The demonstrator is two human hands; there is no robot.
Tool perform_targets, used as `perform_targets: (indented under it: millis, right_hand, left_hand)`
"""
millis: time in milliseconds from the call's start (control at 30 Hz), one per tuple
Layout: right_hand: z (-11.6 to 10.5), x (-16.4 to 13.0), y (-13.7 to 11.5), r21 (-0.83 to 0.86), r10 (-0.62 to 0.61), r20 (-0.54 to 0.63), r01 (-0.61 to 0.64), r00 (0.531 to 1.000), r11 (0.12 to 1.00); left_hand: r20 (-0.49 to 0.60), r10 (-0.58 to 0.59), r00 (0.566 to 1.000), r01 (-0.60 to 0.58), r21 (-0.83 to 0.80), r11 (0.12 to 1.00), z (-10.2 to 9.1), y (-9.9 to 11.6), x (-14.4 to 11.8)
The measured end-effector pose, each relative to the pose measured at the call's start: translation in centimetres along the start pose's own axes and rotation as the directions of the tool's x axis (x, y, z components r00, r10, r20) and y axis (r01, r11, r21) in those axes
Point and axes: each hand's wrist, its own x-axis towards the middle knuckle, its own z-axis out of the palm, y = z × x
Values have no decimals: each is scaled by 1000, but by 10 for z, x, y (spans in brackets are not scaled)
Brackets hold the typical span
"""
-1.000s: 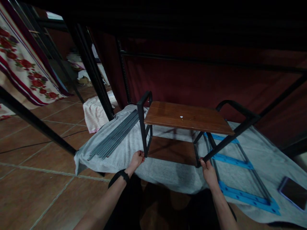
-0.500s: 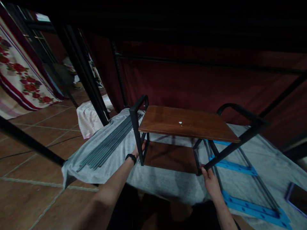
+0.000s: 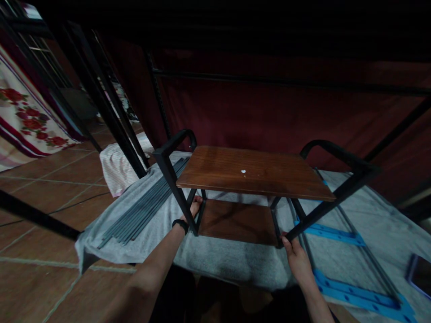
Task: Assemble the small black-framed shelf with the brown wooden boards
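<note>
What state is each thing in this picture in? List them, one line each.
Rack: upright on the grey cloth, both wooden shelves fitted.
Left hand: behind the rack's near left leg, grip unclear.
Right hand: closed on the near right leg.
Grey rods: bundled, lying flat.
Blue-barred frame: lying flat.
Phone: screen dark.

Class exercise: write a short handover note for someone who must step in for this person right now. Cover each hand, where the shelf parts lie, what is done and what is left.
Left hand: reaches under the top board, at the near left leg of the black frame; grip hidden.
Right hand: closed on the foot of the near right leg.
Done: both wooden boards sit in the frame, the lower board included, on the grey cloth.
Left: grey rods lie loose to the left; a frame with blue strips lies to the right, unattached.
</note>
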Motion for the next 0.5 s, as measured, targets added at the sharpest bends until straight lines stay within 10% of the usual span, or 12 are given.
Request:
perform_targets:
  millis: [500]
  right_hand:
    - [-2, 1, -2, 19, 30, -44, -29, 999, 999]
  left_hand:
    - [63, 145, 987, -140, -77, 987, -4, -12, -2]
